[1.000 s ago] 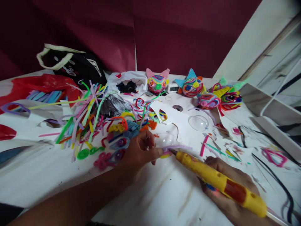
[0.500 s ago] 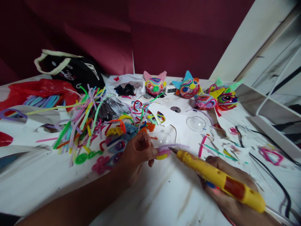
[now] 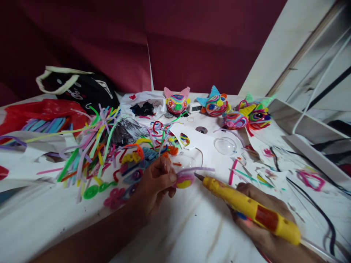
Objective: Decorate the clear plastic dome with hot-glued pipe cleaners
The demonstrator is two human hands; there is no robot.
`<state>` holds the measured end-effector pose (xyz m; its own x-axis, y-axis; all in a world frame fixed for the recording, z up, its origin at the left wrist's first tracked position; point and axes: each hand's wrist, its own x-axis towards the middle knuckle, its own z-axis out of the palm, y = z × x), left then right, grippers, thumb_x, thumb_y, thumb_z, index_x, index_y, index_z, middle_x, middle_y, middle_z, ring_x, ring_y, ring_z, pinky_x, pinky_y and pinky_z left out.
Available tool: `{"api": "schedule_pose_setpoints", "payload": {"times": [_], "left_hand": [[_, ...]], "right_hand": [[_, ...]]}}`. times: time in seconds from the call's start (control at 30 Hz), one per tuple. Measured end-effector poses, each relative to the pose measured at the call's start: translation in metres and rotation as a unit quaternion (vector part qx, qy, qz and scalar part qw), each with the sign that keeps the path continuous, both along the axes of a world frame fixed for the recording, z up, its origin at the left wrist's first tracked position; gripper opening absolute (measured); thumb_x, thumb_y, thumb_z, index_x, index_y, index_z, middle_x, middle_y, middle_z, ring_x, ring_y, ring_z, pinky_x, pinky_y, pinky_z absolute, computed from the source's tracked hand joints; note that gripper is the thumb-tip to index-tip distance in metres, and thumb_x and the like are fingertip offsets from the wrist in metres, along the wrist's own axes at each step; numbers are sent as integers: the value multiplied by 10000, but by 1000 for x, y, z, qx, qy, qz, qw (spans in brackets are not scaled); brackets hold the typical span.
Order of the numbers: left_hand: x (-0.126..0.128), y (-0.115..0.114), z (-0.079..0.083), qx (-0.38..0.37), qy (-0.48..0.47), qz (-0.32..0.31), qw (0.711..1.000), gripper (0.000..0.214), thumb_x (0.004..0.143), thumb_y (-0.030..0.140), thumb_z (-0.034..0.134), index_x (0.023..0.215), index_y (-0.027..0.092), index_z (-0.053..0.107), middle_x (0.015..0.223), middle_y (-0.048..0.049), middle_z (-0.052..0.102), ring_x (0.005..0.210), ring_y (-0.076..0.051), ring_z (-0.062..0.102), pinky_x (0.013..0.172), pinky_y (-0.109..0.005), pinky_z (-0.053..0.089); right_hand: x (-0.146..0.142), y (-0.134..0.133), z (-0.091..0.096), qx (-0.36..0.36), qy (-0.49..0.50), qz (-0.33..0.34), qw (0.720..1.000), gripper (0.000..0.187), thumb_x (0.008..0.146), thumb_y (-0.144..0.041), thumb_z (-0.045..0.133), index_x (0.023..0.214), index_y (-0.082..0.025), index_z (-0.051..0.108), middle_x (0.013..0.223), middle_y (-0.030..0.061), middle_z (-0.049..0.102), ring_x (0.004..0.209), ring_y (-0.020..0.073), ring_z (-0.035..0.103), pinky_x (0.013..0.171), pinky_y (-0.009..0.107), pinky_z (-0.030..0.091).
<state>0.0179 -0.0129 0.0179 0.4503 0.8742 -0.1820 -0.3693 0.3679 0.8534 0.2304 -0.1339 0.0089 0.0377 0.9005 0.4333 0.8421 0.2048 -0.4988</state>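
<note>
My left hand [image 3: 156, 184] pinches a small coiled pipe-cleaner piece [image 3: 184, 182] between thumb and fingers. The piece is pink and purple around a yellow centre, and a loose purple strand [image 3: 201, 169] sticks out to the right. A yellow pen-shaped glue gun [image 3: 233, 199] lies in my right hand [image 3: 274, 202], closed around it from behind and below. Its dark metal tip points left, close to the coiled piece; whether they touch I cannot tell. A clear rod leaves its back end. Beyond the left hand rests a clear plastic dome [image 3: 189, 160].
Loose pipe cleaners [image 3: 93, 146] pile up at the left by a red bag [image 3: 46, 113] and a black bag [image 3: 82, 87]. Several decorated cat-eared balls [image 3: 177, 103] stand at the back. Another clear dome [image 3: 225, 146] lies right of centre. A black cable [image 3: 315, 204] runs along the right.
The view has shifted slightly, so things sit a little further left. The coiled piece has tilted and shows more of its yellow centre. Both hands keep their holds.
</note>
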Motion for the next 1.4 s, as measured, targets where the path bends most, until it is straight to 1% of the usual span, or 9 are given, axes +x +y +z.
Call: {"api": "schedule_pose_setpoints", "payload": {"times": [0.27, 0.43, 0.53, 0.8, 1.03, 1.1, 1.2, 1.3, 1.4], "left_hand": [[-1, 1, 0, -6, -7, -2, 1000, 325, 618, 201, 762, 692, 200, 446, 656, 69, 466, 498, -52, 429, 445, -167, 386], [-1, 6, -1, -15, -8, 13, 1000, 329, 592, 204, 767, 682, 193, 451, 638, 72, 469, 479, -45, 443, 411, -151, 380], [-1, 13, -2, -19, -13, 38, 999, 331, 576, 203, 770, 682, 191, 456, 628, 77, 458, 475, -40, 439, 393, -144, 372], [-3, 18, -1, -13, -23, 66, 997, 364, 543, 195, 798, 655, 174, 451, 626, 82, 455, 510, -36, 438, 402, -143, 361], [-2, 17, 2, -8, -17, 67, 998, 347, 518, 199, 776, 641, 178, 453, 602, 79, 417, 524, -47, 410, 403, -144, 346], [-2, 16, 2, -9, -19, 60, 998, 343, 519, 195, 769, 655, 182, 455, 609, 77, 422, 531, -50, 405, 406, -144, 344], [-2, 14, 0, -4, -22, 48, 999, 336, 528, 188, 752, 665, 184, 445, 640, 70, 447, 545, -52, 411, 408, -144, 340], [-2, 13, -3, 10, -10, 35, 999, 318, 539, 189, 737, 666, 182, 445, 658, 66, 466, 546, -52, 428, 415, -152, 349], [-1, 11, -4, 23, 19, 28, 999, 307, 545, 203, 730, 661, 183, 447, 627, 70, 474, 508, -50, 433, 418, -164, 348]], "right_hand": [[2, -3, 1, -35, 70, 16, 997, 198, 849, -423, 543, 745, -262, 494, 564, -39, 561, 443, 132, 517, 408, 256, 398], [7, 1, 4, -106, 188, -7, 976, 173, 836, -417, 606, 860, -248, 630, 727, 27, 690, 630, 201, 671, 486, 267, 539], [11, 6, 6, -162, 255, 1, 953, 254, 799, -419, 664, 963, -225, 671, 858, 53, 733, 777, 234, 704, 626, 305, 589], [4, 19, 15, -393, 378, 19, 838, 354, 692, -480, 745, 714, -167, 580, 532, -55, 507, 454, 75, 444, 433, 191, 383], [4, 28, 7, -438, 361, 83, 819, 389, 728, -457, 744, 913, -165, 565, 715, -1, 630, 520, 102, 535, 497, 236, 458], [9, 27, 3, -434, 316, 77, 840, 358, 781, -478, 688, 912, -174, 555, 712, -2, 616, 546, 120, 547, 502, 251, 450], [16, 25, 6, -384, 125, 36, 914, 294, 862, -476, 582, 879, -182, 590, 704, 17, 622, 593, 153, 564, 523, 279, 417], [13, 27, 22, -249, -10, -10, 968, 280, 885, -438, 552, 976, -186, 634, 825, 53, 666, 677, 178, 601, 615, 316, 453], [-3, 36, 40, -71, 6, 27, 997, 289, 902, -414, 566, 1099, -208, 610, 1054, 62, 641, 820, 167, 602, 713, 297, 477]]}}
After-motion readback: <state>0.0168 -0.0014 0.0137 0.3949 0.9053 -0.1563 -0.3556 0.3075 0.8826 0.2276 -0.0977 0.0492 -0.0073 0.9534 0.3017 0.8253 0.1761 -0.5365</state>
